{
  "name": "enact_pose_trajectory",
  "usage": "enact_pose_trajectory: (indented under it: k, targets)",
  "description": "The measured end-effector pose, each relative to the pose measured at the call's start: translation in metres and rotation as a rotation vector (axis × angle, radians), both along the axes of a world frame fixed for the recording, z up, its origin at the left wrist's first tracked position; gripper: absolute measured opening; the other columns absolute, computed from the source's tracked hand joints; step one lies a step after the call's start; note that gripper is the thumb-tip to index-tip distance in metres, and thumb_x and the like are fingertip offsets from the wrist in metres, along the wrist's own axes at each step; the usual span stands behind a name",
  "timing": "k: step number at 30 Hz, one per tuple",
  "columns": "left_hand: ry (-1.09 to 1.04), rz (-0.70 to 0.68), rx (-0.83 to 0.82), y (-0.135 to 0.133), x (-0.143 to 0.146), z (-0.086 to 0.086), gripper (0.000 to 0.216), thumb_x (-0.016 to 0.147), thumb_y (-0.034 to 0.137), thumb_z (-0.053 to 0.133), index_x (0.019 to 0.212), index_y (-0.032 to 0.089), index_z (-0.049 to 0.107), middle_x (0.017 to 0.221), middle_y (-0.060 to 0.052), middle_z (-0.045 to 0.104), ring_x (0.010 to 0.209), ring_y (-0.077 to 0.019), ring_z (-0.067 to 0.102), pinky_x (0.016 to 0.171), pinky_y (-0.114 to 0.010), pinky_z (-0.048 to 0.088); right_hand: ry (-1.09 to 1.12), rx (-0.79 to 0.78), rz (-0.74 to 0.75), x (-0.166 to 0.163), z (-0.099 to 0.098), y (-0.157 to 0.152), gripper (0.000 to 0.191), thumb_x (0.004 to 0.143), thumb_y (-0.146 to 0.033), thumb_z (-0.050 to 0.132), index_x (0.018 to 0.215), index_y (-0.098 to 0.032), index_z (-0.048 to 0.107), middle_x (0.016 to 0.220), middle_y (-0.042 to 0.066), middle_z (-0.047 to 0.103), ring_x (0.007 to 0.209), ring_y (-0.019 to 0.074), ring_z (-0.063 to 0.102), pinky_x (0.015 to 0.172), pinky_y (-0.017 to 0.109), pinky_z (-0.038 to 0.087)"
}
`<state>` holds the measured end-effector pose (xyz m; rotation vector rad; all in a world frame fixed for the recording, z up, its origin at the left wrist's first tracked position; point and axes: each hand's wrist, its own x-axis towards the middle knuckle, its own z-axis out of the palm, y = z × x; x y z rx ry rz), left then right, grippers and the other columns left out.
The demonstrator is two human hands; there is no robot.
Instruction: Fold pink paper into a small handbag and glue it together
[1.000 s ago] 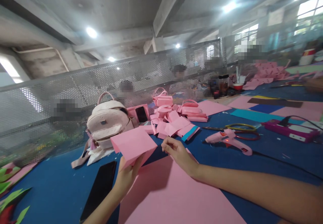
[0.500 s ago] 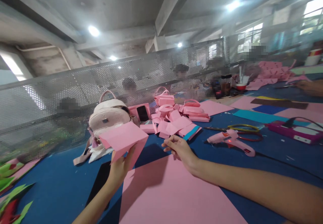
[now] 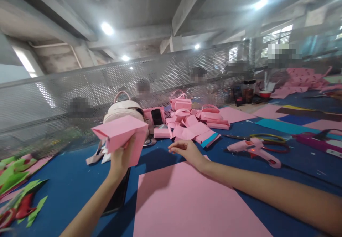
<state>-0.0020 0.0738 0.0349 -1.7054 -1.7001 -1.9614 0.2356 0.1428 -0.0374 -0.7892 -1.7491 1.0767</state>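
Observation:
My left hand (image 3: 121,155) is closed on a folded pink paper box (image 3: 123,132). It holds the box raised and tilted over the blue table, in front of a pale backpack (image 3: 124,108). Below and to the right lies a large flat pink sheet (image 3: 187,201). My right hand (image 3: 191,153) is at this sheet's far edge, its fingers curled and drawn together, with nothing visible in them. Beyond that hand is a heap of folded pink paper pieces (image 3: 192,128); one piece bears a blue strip (image 3: 210,139). A pink glue gun (image 3: 256,149) lies to the right.
A black phone (image 3: 117,194) lies under my left forearm. Scissors (image 3: 272,137) rest behind the glue gun, near a purple device (image 3: 317,142). Green and red scraps (image 3: 29,205) cover the left side. A perforated metal screen (image 3: 165,73) stands behind, with people beyond it.
The pink box has moved left and turned, showing its open folded side. My right hand's fingers have drawn closer together. The whole view has shifted slightly left.

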Motion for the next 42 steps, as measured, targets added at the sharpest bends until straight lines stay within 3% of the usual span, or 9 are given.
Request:
enact_pose_trajectory:
  k: [3,8,11,14,19,25,34,39,42]
  targets:
    - [0.060,-0.088,-0.017,0.001,0.006,-0.009,0.030,0.083,0.044,0.063,0.094,0.018,0.072,0.098,-0.009,0.076,0.107,-0.0332,0.065,0.099,-0.044,0.050,-0.198,0.121,0.068,-0.017,-0.004,0.019,0.021,0.089,-0.035,0.064,0.093,-0.016,0.070,0.095,0.006,0.072,0.088,0.0206,0.068,0.083,0.037,0.055]
    - [0.128,-0.157,-0.028,0.005,0.005,-0.016,0.029,0.085,0.043,0.061,0.087,0.017,0.073,0.082,-0.007,0.076,0.087,-0.0290,0.070,0.084,-0.038,0.057,-0.509,0.324,0.080,-0.032,-0.018,0.038,0.032,0.096,-0.033,0.059,0.124,-0.017,0.057,0.124,0.009,0.059,0.103,0.0224,0.062,0.086,0.043,0.055]
    - [0.145,-0.173,-0.035,0.007,0.003,-0.017,0.029,0.087,0.042,0.058,0.085,0.017,0.074,0.077,-0.006,0.074,0.079,-0.0277,0.070,0.082,-0.039,0.056,-0.638,0.440,0.086,-0.028,-0.023,0.036,0.030,0.096,-0.034,0.058,0.121,-0.017,0.058,0.123,0.009,0.060,0.103,0.0218,0.063,0.087,0.043,0.054]
    - [0.149,-0.193,-0.041,0.007,0.003,-0.016,0.028,0.086,0.040,0.057,0.085,0.017,0.074,0.073,-0.005,0.073,0.074,-0.0262,0.069,0.081,-0.039,0.056,-0.741,0.544,0.106,-0.022,-0.021,0.028,0.019,0.096,-0.020,0.055,0.111,-0.019,0.066,0.117,0.008,0.064,0.102,0.0213,0.062,0.087,0.038,0.052]
    - [0.125,-0.183,-0.043,0.005,0.005,-0.016,0.029,0.084,0.041,0.060,0.070,0.019,0.070,0.054,-0.002,0.063,0.073,-0.0263,0.069,0.073,-0.034,0.058,-0.866,0.666,0.106,-0.022,-0.006,0.014,0.034,0.086,-0.002,0.048,0.099,-0.018,0.075,0.104,0.012,0.068,0.095,0.0239,0.063,0.074,0.032,0.044]
    - [0.124,-0.179,-0.041,0.004,0.008,-0.017,0.028,0.084,0.041,0.061,0.069,0.019,0.070,0.054,-0.003,0.063,0.083,-0.0281,0.070,0.076,-0.033,0.058,-0.913,0.705,0.082,-0.020,0.005,0.010,0.028,0.075,-0.003,0.056,0.084,-0.018,0.077,0.094,0.012,0.070,0.083,0.0235,0.064,0.067,0.030,0.042]
    - [0.133,-0.221,-0.061,0.008,0.004,-0.026,0.025,0.083,0.039,0.063,0.078,0.017,0.074,0.057,-0.003,0.066,0.076,-0.0265,0.068,0.074,-0.033,0.057,-0.883,0.653,0.041,-0.018,-0.009,0.020,0.013,0.092,-0.022,0.061,0.098,-0.019,0.073,0.102,0.007,0.068,0.094,0.0215,0.065,0.080,0.033,0.051]
    - [0.147,-0.238,-0.067,0.008,0.005,-0.026,0.027,0.086,0.036,0.060,0.074,0.017,0.075,0.052,-0.002,0.063,0.066,-0.0240,0.066,0.069,-0.031,0.055,-0.862,0.616,0.036,-0.027,-0.019,0.031,0.029,0.097,-0.033,0.058,0.121,-0.017,0.058,0.122,0.009,0.061,0.101,0.0213,0.063,0.086,0.042,0.055]
    - [0.150,-0.247,-0.066,0.008,0.006,-0.026,0.027,0.086,0.036,0.060,0.073,0.017,0.074,0.050,-0.001,0.061,0.062,-0.0226,0.064,0.065,-0.030,0.054,-0.832,0.608,0.027,-0.031,-0.025,0.037,0.030,0.096,-0.033,0.058,0.122,-0.018,0.058,0.124,0.009,0.060,0.102,0.0219,0.063,0.086,0.042,0.055]
